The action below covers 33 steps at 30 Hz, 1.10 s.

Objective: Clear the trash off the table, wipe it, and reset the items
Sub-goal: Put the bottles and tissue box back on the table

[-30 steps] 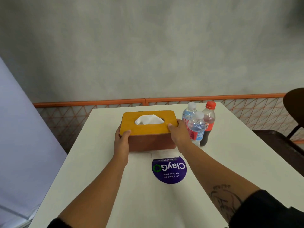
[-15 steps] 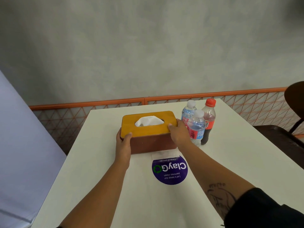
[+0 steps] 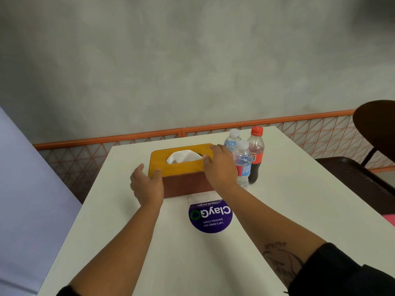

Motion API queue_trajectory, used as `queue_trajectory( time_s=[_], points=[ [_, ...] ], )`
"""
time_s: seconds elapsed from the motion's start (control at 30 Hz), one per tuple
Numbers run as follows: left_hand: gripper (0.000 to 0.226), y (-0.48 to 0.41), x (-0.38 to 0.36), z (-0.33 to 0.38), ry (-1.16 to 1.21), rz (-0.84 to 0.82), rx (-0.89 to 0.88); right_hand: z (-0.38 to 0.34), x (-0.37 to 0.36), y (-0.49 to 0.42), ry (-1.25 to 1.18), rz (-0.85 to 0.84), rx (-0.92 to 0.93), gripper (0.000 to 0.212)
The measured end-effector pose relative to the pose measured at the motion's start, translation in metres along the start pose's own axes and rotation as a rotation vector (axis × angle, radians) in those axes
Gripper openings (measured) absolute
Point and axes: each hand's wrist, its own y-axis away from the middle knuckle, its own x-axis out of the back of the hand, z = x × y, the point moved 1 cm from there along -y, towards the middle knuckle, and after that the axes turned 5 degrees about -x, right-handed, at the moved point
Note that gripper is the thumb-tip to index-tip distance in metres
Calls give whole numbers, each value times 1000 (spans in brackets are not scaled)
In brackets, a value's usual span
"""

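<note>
A wooden tissue box (image 3: 183, 184) with a yellow lid and a white tissue poking out stands on the white table (image 3: 299, 210), near its far middle. My left hand (image 3: 146, 185) is at the box's left front corner; its thumb touches the lid corner and its fingers are spread, away from the side. My right hand (image 3: 220, 165) lies over the box's right end, with thumb and fingers curved onto the lid.
Two clear water bottles (image 3: 242, 165) and a red-capped cola bottle (image 3: 255, 154) stand just right of the box, close to my right hand. A purple round sticker (image 3: 210, 216) lies on the table before the box. A dark chair (image 3: 367, 167) stands at the right, and an orange mesh railing (image 3: 299, 129) runs behind.
My left hand has loosened its grip, and its fingers have spread off the box's side. My right hand has slid further up over the lid's right end. The box stays in place.
</note>
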Motion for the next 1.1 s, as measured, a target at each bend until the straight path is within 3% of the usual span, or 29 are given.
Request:
queue_trajectory(
  time_s=[0.13, 0.23, 0.33, 0.43, 0.63, 1.1],
  points=[
    [46, 16, -4, 14, -199, 16, -378, 17, 20, 15, -230, 250, 46, 35],
    [39, 31, -18, 26, -302, -100, -618, 53, 24, 18, -349, 350, -130, 39],
    [41, 44, -35, 36, -442, -274, -714, 85, 25, 23, -460, 301, -297, 39],
    [47, 53, -53, 40, -581, -436, -827, 103, 17, 26, -471, 121, -341, 44],
    [48, 62, -71, 40, -640, -518, -823, 111, 3, 18, -371, -49, -350, 45],
    [53, 61, -71, 38, -624, -525, -827, 107, -22, 2, -280, -112, -292, 46]
  ],
)
